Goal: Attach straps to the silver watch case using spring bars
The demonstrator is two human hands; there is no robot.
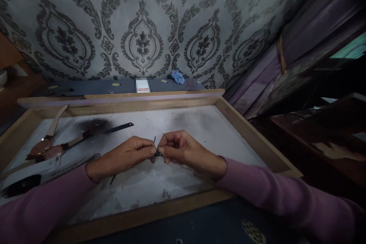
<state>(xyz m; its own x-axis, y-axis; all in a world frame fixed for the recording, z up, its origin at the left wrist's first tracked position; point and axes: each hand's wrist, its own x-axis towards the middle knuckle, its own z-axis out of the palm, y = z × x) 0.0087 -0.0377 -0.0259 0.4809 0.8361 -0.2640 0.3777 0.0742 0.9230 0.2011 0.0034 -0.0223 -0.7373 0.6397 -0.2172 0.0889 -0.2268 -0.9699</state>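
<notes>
My left hand (pixel 130 154) and my right hand (pixel 183 148) meet over the middle of a shallow wooden tray. Thumb and fingers of each are pinched on a small dark piece (pixel 157 154), mostly hidden by the fingertips; its kind does not show. A thin dark tip (pixel 154 139) sticks up just behind the left fingertips. Below the left wrist, a thin black strip (pixel 112 179) lies on the tray floor; I cannot tell if the two are joined.
The tray's wooden rim (pixel 243 131) surrounds a smudged white floor. At left lie wristwatches (pixel 41 146), a pale-strapped smartwatch (pixel 23 185) and a flat black blade-like strip (pixel 119 128). Behind the tray are a blue crumpled cloth (pixel 177 77) and a small white box (pixel 142 85). A purple curtain (pixel 257 80) hangs right.
</notes>
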